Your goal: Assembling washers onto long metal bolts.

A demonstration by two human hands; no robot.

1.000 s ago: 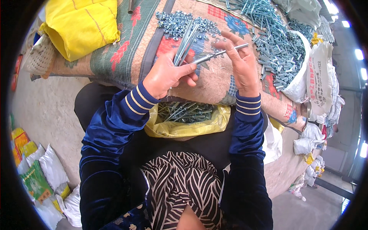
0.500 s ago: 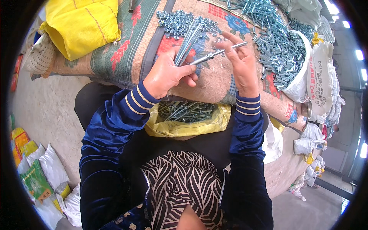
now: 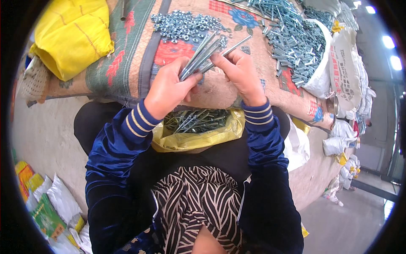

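Note:
My left hand [image 3: 167, 86] is closed round a bundle of long thin metal bolts [image 3: 202, 54], which fan up and away from the fist. A separate single bolt [image 3: 237, 45] slants up to the right, its near end by my left thumb. My right hand [image 3: 242, 75] pinches this bolt near its middle with thumb and fingers; the sleeve and nut on it are hidden by the fingers. Just beyond both hands, loose hex nuts [image 3: 179, 26] lie spread on the patterned cloth [image 3: 169, 55]. Below my wrists, an open yellow sack [image 3: 186, 142] in my lap holds many bolts.
At the far right, a heap of metal sleeves [image 3: 292, 51] and long bolts spills from a white sack [image 3: 323, 63]. A folded yellow sack [image 3: 74, 34] lies at the far left above a woven basket [image 3: 36, 80]. Filled bags [image 3: 61, 199] stand on the floor at left.
My right hand has gone from spread fingers beside the single bolt to pinching it. The view has shifted, so the table things appear further left and higher.

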